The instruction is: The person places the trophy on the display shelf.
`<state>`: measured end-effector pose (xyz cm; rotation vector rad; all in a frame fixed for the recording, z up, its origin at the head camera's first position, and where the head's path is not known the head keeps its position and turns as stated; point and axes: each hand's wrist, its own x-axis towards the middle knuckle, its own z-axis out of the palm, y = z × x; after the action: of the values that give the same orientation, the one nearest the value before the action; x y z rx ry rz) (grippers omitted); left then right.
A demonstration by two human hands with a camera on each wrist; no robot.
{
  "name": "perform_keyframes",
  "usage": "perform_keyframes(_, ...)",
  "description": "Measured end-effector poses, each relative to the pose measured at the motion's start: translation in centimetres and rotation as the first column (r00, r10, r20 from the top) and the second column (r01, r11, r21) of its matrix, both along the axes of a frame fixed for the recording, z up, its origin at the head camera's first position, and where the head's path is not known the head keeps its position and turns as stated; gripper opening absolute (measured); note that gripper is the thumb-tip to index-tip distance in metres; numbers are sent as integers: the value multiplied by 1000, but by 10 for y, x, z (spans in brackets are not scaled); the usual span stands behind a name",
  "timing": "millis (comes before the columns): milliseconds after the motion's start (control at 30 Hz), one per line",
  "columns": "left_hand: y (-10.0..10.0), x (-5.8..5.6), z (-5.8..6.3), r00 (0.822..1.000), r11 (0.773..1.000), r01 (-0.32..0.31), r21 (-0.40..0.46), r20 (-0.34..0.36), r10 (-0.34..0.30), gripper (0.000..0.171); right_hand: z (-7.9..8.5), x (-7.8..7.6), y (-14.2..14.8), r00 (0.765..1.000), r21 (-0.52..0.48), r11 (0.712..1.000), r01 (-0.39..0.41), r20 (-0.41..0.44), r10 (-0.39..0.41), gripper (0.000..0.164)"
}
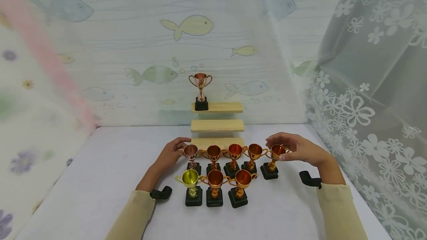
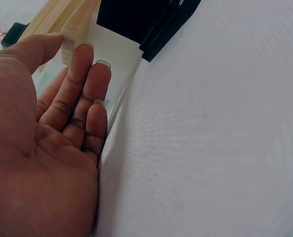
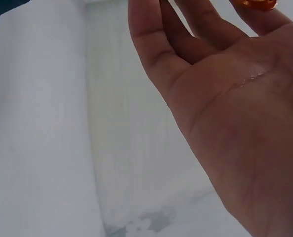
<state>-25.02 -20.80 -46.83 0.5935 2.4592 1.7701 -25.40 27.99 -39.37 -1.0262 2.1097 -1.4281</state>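
My right hand [image 1: 301,150] is around the cup of the rightmost gold trophy [image 1: 271,166], thumb near its right handle and fingers behind it. That trophy's black base is at the table; in the right wrist view only a shiny orange-gold bit [image 3: 257,4] shows beside the hand. At the left end of the wooden stepped stand [image 1: 217,125], my left hand [image 1: 171,153] has its fingertips at the lowest step, behind a rose-gold trophy [image 1: 191,153]. Its fingers look relaxed in the left wrist view, the thumb at the wood's edge [image 2: 76,24]. Another rose-gold trophy [image 1: 201,86] stands on the top step.
Several trophies with two handles and black bases stand in two rows before the stand; the front row holds a yellow-gold trophy [image 1: 191,188] and two orange-gold ones [image 1: 215,188]. A white cloth covers the table [image 1: 110,158]. A fish-print curtain [image 1: 133,36] hangs behind, a lace curtain [image 1: 373,95] right.
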Motion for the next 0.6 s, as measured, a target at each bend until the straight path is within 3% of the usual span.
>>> perform_keyframes(100,0,1,2,1000,1000,-3,-12,1,3,43,-6,-3,3,1000,44,999,1,-5,-1,56)
perform_keyframes(267,-2,-9,-16,1000,1000,-2,7,-13,2,42,-15,-8,7,1000,108,994,6,-3,-5,58)
perform_keyframes(400,-5,-17,-27,999,1000,-12,-4,-32,12,38,-22,-11,8,998,132,991,13,63,-21,58)
perform_keyframes(600,-7,-17,-28,999,998,-40,-38,-23,39,45,-36,-13,8,988,90,996,25,146,-38,53)
